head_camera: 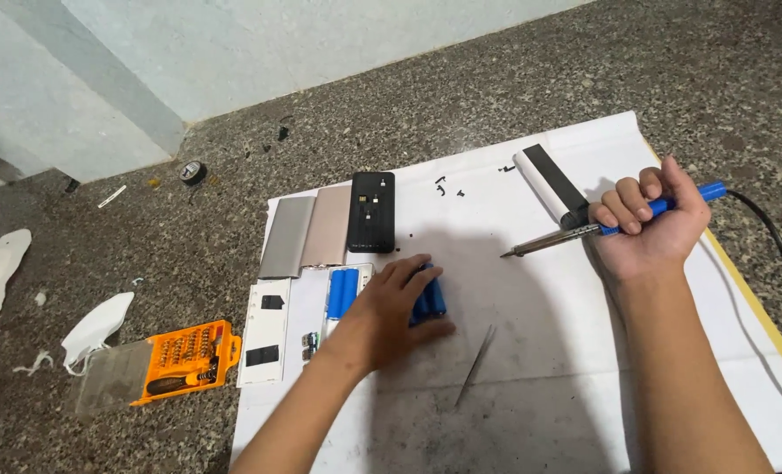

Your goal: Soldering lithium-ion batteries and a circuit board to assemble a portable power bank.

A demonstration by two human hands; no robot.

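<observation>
My right hand (650,224) grips a blue-handled soldering iron (584,231), its metal tip pointing left above the white sheet (531,351). My left hand (387,312) rests palm down on a pack of blue cylindrical battery cells (430,300), fingers closed around it. More blue cells (342,291) lie in a white tray just left of that hand. Thin metal tweezers (476,364) lie on the sheet below and to the right of my left hand.
A black case (372,211), grey and rose metal shells (305,230), white panels (265,329) and a white-and-black case (549,180) lie on the sheet. An orange screwdriver-bit set (185,358) sits on the speckled floor at left. The iron's black cord (781,254) runs off right.
</observation>
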